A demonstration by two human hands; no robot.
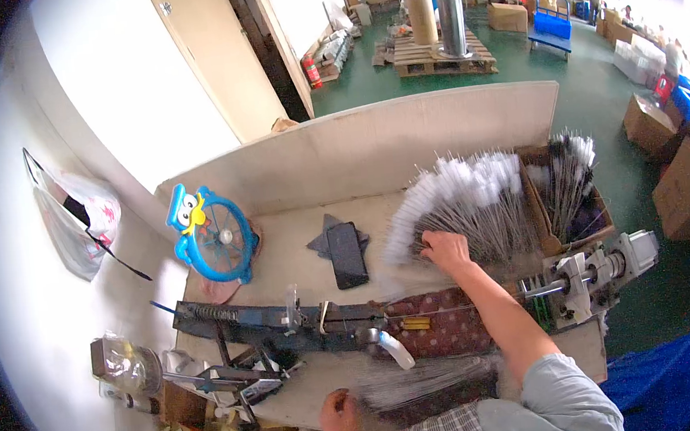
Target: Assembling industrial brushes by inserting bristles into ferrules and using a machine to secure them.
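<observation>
A large fan-shaped pile of white-bristled wire brushes lies at the back right of the bench. My right hand reaches into its near left side, fingers closed at the thin wire stems of a brush; the fingertips are partly hidden. Low in the view, my left hand is curled beside a bundle of thin bare wires; anything inside its fingers is too small to make out. Between my hands runs a long bench machine with a rod, and a white-handled tool sits at its near edge.
A cardboard box of dark and white brushes stands right of the pile. A motor unit ends the machine. A phone and a blue cartoon fan occupy the back left. A low board walls the bench's far edge.
</observation>
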